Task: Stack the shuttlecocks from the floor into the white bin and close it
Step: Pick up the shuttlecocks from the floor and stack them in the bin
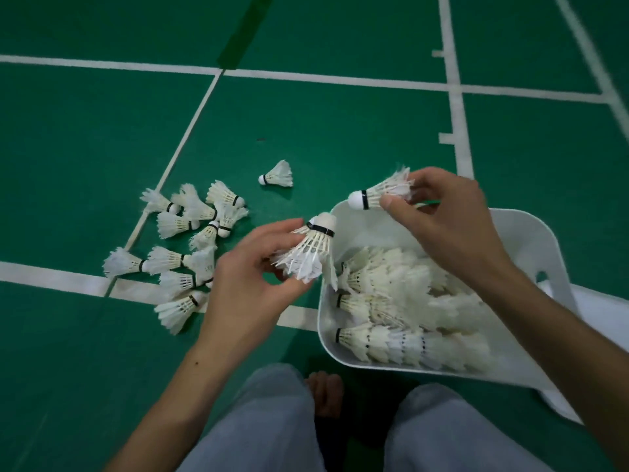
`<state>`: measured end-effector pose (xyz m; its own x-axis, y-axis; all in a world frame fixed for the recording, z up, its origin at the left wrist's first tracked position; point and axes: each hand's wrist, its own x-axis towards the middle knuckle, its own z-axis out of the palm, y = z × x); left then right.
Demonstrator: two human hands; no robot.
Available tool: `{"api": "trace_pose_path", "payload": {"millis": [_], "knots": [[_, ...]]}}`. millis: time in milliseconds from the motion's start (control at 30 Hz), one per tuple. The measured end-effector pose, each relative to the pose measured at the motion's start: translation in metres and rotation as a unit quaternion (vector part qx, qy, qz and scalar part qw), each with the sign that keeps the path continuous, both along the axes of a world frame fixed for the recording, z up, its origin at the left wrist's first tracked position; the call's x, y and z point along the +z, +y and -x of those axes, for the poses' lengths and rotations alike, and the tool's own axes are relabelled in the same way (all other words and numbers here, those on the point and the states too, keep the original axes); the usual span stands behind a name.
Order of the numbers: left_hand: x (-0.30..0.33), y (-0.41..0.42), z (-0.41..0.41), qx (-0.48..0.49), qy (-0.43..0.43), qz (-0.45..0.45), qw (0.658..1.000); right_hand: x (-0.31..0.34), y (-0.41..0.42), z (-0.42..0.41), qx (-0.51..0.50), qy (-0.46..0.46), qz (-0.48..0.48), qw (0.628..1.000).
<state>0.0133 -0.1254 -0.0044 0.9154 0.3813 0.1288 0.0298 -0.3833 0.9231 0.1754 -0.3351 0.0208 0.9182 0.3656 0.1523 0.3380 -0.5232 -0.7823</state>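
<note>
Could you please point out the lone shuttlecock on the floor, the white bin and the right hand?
lone shuttlecock (pixel 279 174): head view, on its feathers.
white bin (pixel 531 233): head view, on its far rim.
right hand (pixel 446 212): head view, on its back.

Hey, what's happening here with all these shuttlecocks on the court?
A person crouched on a green badminton court is gathering shuttlecocks. The left hand holds one shuttlecock; the right hand pinches another shuttlecock above the open white bin, which already holds nested rows. A pile and one stray shuttlecock remain on the floor.

The white bin (pixel 531 233) has its near right corner hidden behind the forearm (pixel 561 335).
</note>
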Motion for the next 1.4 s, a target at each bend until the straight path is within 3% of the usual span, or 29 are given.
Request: {"api": "trace_pose_path", "payload": {"millis": [267, 400, 833, 967, 1033, 1133, 1233, 1300, 1400], "knots": [[-0.001, -0.038, -0.017, -0.121, 0.043, -0.110, 0.986, -0.036, -0.107, 0.025, -0.155, 0.044, 0.198, 0.967], [0.000, -0.048, -0.015, -0.162, 0.067, -0.164, 0.971, -0.049, -0.111, 0.032, -0.152, 0.044, 0.294, 0.943], [-0.014, -0.079, -0.041, -0.212, 0.109, -0.186, 0.953, -0.097, -0.100, 0.011, -0.061, 0.223, 0.162, 0.959], [-0.025, -0.088, -0.055, -0.213, 0.140, -0.180, 0.950, -0.097, -0.097, 0.006, -0.003, 0.256, 0.197, 0.946], [-0.030, -0.090, -0.063, -0.208, 0.174, -0.158, 0.949, -0.083, -0.101, 0.005, 0.012, 0.222, 0.257, 0.940], [-0.034, -0.094, -0.072, -0.195, 0.213, -0.143, 0.947, -0.046, -0.113, 0.012, 0.011, 0.090, 0.302, 0.949], [-0.035, -0.097, -0.079, -0.178, 0.227, -0.113, 0.951, -0.013, -0.112, 0.028, 0.165, 0.038, 0.212, 0.962], [-0.034, -0.099, -0.082, -0.185, 0.233, -0.097, 0.950, -0.018, -0.106, 0.038, 0.255, -0.007, 0.231, 0.939], [-0.034, -0.100, -0.083, -0.189, 0.245, -0.086, 0.947, -0.037, -0.099, 0.043, 0.282, -0.065, 0.264, 0.920]]}}
